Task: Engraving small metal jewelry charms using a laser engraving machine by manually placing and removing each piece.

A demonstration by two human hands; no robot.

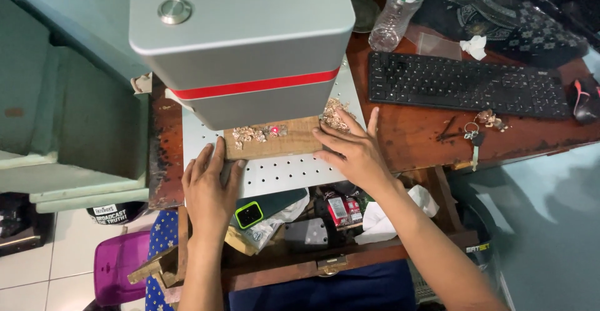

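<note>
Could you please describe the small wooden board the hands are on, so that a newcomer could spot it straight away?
Find the big grey machine head with a red stripe; beneath it lies a pale perforated metal plate. On that plate sits the wooden board, flat, with the left hand and right hand at its ends. Alone there, it carries small golden pieces and a red light dot.

Both forearms reach forward, left hand and right hand flat, palms down, fingers extended.
</note>
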